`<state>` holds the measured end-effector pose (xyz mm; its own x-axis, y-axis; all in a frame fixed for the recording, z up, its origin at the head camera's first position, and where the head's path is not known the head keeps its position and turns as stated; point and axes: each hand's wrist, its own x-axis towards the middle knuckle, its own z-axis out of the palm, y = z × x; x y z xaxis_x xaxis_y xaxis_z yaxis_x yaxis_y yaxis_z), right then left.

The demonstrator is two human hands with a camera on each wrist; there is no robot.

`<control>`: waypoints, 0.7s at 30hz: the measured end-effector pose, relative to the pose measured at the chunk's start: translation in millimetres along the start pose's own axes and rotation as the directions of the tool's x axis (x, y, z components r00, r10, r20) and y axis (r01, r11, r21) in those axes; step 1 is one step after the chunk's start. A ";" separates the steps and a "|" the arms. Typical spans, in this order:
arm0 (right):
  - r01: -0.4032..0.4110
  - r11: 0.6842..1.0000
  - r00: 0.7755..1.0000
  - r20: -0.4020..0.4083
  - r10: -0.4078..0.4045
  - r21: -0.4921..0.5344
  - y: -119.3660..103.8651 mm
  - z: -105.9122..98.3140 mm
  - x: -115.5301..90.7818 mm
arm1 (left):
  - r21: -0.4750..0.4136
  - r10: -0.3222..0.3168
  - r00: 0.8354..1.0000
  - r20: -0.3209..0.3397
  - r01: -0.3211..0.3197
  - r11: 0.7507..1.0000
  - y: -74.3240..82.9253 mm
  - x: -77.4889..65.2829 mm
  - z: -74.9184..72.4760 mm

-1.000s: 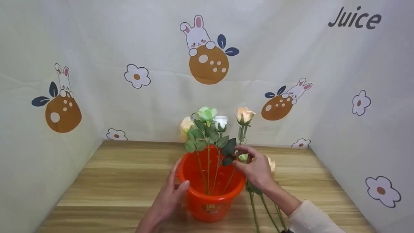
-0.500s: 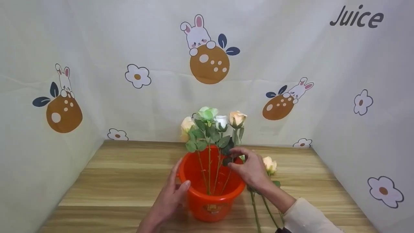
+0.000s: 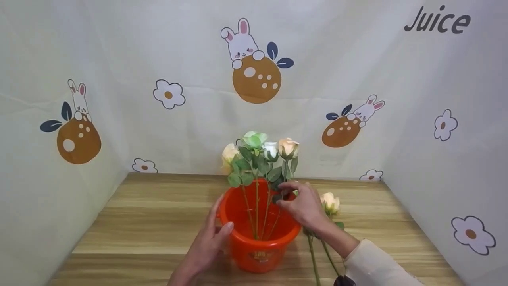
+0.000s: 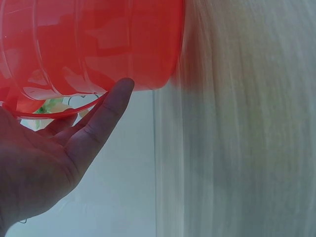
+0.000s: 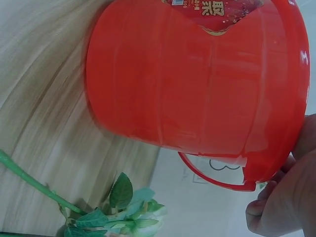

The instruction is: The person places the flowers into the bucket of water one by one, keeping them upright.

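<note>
A red plastic bucket point(image 3: 258, 258) stands upright on the table, with long-stemmed artificial roses inside: a yellow one point(image 3: 229, 154), a green one point(image 3: 254, 139) and a white one point(image 3: 270, 150). Over its right rim, my right hand point(image 3: 305, 206) pinches the stem of a peach rose point(image 3: 288, 147); that stem's lower end is inside the bucket. My left hand point(image 3: 204, 244) rests against the bucket's left side. In the left wrist view its fingers point(image 4: 111, 108) lie fairly straight along the wall by the red handle point(image 4: 54, 115). The right wrist view hides the pinched stem.
More roses lie right of the bucket, including a pale peach one point(image 3: 330, 203), partly behind my right forearm. Their green stems point(image 3: 312, 256) reach toward the near edge. The wood-grain table point(image 3: 151, 222) is bordered by printed cloth walls point(image 3: 190, 131).
The peach rose has shifted left toward the white rose and stands more upright, my right hand moving with it. My left hand and the bucket have stayed put.
</note>
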<state>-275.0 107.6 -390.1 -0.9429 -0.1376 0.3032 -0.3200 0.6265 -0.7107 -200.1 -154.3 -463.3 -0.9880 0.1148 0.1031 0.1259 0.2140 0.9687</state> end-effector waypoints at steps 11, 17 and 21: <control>0.120 0.975 0.992 0.060 -0.110 -0.187 -2.9 1.5 2.5 | 0.028 0.027 1.000 -0.014 -0.027 0.999 -2.1 -0.1 1.5; 0.161 0.958 0.985 0.105 -0.140 -0.237 -2.7 1.7 3.0 | 0.033 0.041 0.999 -0.013 -0.041 0.999 -1.4 -0.5 2.4; 0.159 0.955 0.983 0.134 -0.129 -0.250 -3.3 -0.1 3.2 | 0.036 0.053 0.998 -0.016 -0.052 0.998 -1.0 -0.8 2.3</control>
<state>-277.0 105.2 -386.7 -0.8978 -0.3184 0.3044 -0.4325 0.7681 -0.4723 -199.3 -152.4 -464.9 -0.9813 0.1101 0.1577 0.1804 0.2426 0.9532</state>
